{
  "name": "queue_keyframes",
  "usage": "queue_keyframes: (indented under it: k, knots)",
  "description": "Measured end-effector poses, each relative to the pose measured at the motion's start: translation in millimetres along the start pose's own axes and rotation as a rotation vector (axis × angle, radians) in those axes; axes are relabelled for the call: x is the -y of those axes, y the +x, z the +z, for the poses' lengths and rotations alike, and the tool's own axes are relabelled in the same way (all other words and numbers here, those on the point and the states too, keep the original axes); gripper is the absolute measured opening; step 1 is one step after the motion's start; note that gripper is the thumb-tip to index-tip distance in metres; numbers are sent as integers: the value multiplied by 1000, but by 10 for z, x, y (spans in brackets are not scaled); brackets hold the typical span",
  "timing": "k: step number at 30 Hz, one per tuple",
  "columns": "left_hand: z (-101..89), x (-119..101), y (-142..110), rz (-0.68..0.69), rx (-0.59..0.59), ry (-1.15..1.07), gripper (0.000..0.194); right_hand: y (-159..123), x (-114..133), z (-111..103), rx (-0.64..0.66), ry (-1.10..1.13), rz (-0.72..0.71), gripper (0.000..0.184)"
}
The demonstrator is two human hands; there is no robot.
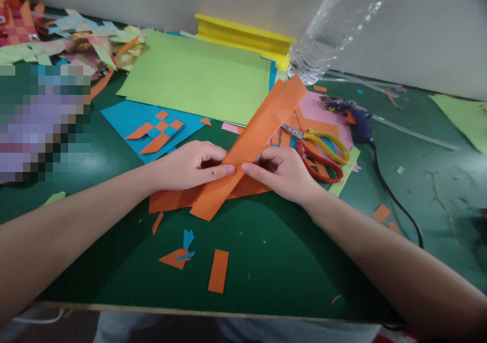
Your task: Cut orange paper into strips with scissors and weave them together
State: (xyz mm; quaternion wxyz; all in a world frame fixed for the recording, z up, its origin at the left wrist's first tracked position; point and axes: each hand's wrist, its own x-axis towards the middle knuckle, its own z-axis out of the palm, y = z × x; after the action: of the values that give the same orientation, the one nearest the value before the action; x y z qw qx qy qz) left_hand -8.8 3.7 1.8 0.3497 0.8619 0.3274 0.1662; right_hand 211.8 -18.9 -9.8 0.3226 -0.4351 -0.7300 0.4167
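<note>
Strip (251, 144) between the fingers (215, 152)

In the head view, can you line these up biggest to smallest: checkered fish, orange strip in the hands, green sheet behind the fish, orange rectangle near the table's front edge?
1. Green sheet
2. Orange strip
3. Checkered fish
4. Orange rectangle, nearer the camera than the fish

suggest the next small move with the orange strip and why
Perhaps slide the left hand and right hand apart along the strip, pressing it flatter: its upper end looks doubled, and both hands pinch it close together, nearer its lower end.
</note>
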Motion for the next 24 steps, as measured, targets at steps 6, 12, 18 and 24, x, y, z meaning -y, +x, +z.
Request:
queue_keyframes:
  k: [6, 12, 18, 24]
  knots:
    - [3, 0, 3, -7, -2, 8, 42, 0, -4, 3, 5, -6, 6, 35]
    - [5, 13, 0, 6, -3, 15, 42, 13, 0, 4, -12, -41, -10, 37]
    - [0, 17, -8, 5, 5, 25, 41, 12, 8, 2, -10, -41, -22, 38]
    - [15, 17, -3, 36, -4, 39, 42, 5, 14, 8, 2, -47, -13, 40]
